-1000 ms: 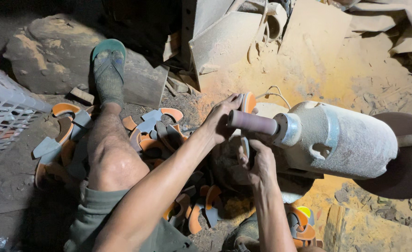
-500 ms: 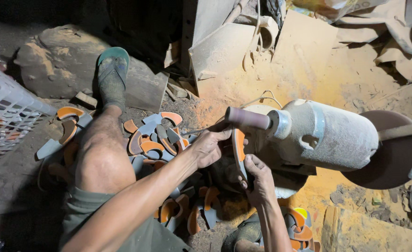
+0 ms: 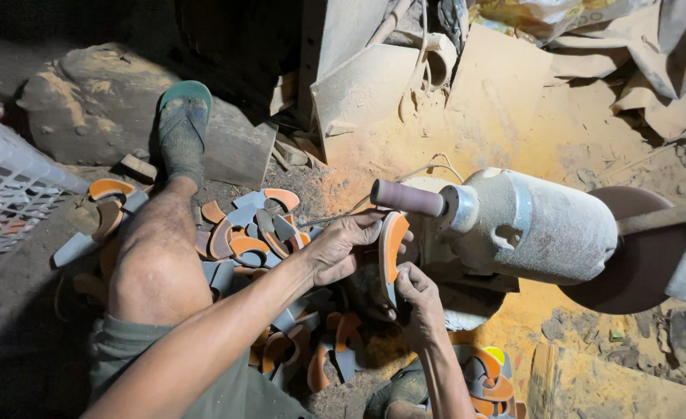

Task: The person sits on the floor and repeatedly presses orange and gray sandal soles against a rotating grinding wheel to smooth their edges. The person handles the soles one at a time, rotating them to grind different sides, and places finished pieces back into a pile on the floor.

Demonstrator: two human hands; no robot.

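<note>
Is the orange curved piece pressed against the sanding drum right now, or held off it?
Held off it. Both hands, left hand and right hand, hold the orange curved piece upright just below the sanding drum, with a gap showing between them.

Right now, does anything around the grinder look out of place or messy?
Yes: orange-and-grey curved pieces lie scattered loose on the dirt floor beside the knee rather than in the white basket, and orange dust coats the ground behind the grinder motor.

A dusty floor-level grinding workshop.
Dust-caked motor [image 3: 537, 229] with sanding drum [image 3: 407, 197] at right; orange curved offcuts [image 3: 250, 240] (heaped) across the dirt floor [image 3: 17, 310].
</note>
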